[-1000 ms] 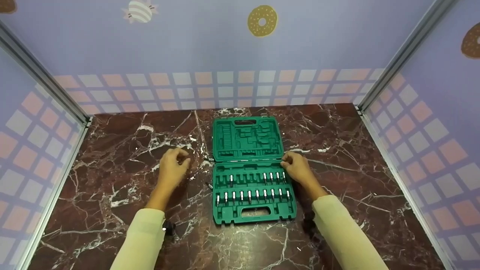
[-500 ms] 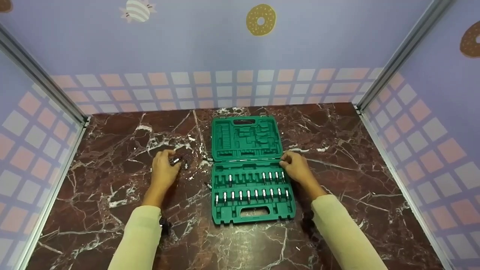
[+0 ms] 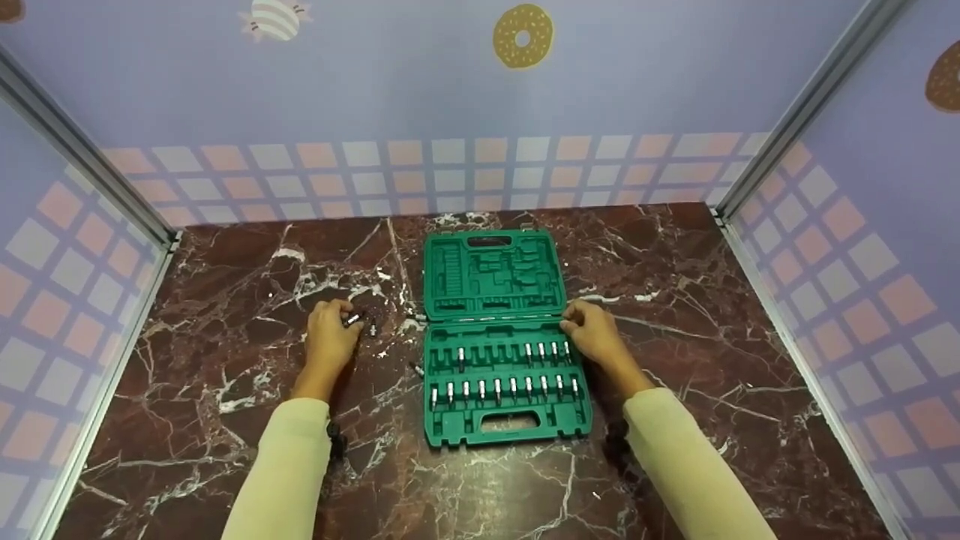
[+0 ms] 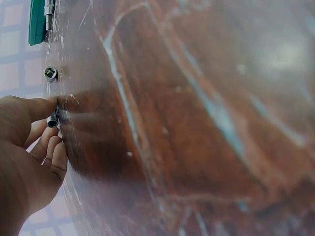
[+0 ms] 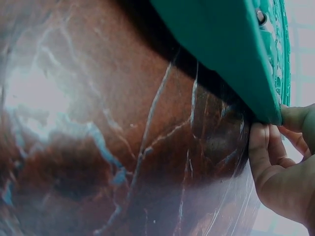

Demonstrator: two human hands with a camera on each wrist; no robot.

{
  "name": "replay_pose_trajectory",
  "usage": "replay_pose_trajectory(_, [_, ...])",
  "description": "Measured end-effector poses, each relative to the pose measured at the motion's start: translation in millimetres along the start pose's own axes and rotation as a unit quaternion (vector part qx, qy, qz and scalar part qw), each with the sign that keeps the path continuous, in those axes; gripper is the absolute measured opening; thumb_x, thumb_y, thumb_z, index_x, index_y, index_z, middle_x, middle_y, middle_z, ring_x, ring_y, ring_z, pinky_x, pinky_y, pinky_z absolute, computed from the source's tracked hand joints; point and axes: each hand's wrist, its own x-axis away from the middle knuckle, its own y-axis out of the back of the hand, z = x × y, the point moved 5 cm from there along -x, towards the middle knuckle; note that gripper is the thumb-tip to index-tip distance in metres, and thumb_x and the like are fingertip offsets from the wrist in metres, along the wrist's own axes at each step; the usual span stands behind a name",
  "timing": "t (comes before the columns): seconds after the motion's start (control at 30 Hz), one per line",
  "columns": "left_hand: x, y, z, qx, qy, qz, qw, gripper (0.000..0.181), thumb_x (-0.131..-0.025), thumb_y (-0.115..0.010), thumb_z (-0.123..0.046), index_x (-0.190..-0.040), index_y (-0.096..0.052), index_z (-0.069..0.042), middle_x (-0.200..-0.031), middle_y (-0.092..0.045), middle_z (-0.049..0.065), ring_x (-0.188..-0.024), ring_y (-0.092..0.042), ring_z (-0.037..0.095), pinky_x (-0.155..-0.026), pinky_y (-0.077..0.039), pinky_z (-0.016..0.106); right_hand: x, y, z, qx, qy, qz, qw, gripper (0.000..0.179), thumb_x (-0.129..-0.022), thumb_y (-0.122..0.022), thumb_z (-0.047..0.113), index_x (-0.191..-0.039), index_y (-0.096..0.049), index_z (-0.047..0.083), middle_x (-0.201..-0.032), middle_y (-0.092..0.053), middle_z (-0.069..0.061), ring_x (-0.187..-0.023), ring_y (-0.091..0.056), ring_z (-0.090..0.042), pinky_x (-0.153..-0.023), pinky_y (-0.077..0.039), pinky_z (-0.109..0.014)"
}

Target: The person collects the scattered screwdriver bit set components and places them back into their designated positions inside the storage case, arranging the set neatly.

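Observation:
An open green plastic socket case [image 3: 508,429] lies on the table, with several silver bit sockets [image 3: 498,389] upright in its lower half. My right hand [image 3: 594,334] grips the case's right side by the hinge; in the right wrist view the thumb [image 5: 295,118] is at its top edge and the fingers below. To the left of the case, my left hand [image 3: 328,337] is low at the table and pinches a small bit socket [image 4: 52,120] between thumb and fingers. Another bit socket [image 3: 373,329] lies just right of that hand.
More small metal pieces lie against the case's left side, one by the lower half [image 3: 417,369] and one by the hinge [image 3: 418,318]. Some slots in the upper row hold nothing. Patterned wall panels [image 3: 480,90] enclose the marble-look table [image 3: 675,262] at back and sides.
My left hand has shifted left and slightly down, then held nearly still, and the two bit sockets beside it have come into view. The right hand stays on the case.

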Motion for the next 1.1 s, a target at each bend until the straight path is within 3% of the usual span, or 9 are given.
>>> replay_pose_trajectory(0.37, [-3.3,-1.7,-2.5,-0.012,-0.036,-0.014,0.9992,0.015,-0.089,-0.074,0.002,-0.103,-0.070,0.008,-0.103,-0.059,0.024,-0.100,-0.060,0.041,-0.093,-0.050,0.053,1.7,1.2,-4.2,-0.004,-0.021,0.018,0.9996,0.007,-0.099,-0.068,0.009,-0.104,-0.068,0.004,-0.092,-0.069,-0.013,-0.080,-0.059,-0.025,-0.073,-0.049,-0.041])
replay_pose_trajectory(0.63, [-2.4,0.8,0.3,0.010,-0.018,-0.014,0.9997,0.009,-0.090,-0.072,0.004,-0.098,-0.071,0.006,-0.100,-0.062,0.023,-0.097,-0.062,0.038,-0.089,-0.051,0.049,1.8,-0.1,-1.9,-0.003,-0.015,0.016,0.9998,0.007,-0.098,-0.068,0.008,-0.104,-0.069,0.004,-0.093,-0.070,-0.014,-0.083,-0.061,-0.028,-0.076,-0.051,-0.043])
replay_pose_trajectory(0.9, [-1.4,7.2,-1.6,0.038,-0.020,-0.036,0.9984,0.007,-0.087,-0.074,0.003,-0.093,-0.072,0.005,-0.092,-0.064,0.021,-0.091,-0.064,0.038,-0.088,-0.049,0.049,1.1,-0.5,-2.1,0.005,-0.013,0.016,0.9998,0.007,-0.098,-0.068,0.007,-0.104,-0.068,0.003,-0.097,-0.071,-0.015,-0.086,-0.062,-0.030,-0.079,-0.052,-0.047])
replay_pose_trajectory(1.1, [-0.6,10.3,-6.2,0.043,-0.022,-0.031,0.9983,0.009,-0.087,-0.076,0.002,-0.095,-0.073,0.004,-0.094,-0.065,0.020,-0.089,-0.066,0.037,-0.086,-0.051,0.047,0.9,-1.1,-2.4,0.005,-0.012,0.016,0.9998,0.007,-0.098,-0.069,0.009,-0.104,-0.068,0.004,-0.096,-0.071,-0.015,-0.085,-0.062,-0.029,-0.077,-0.052,-0.046])
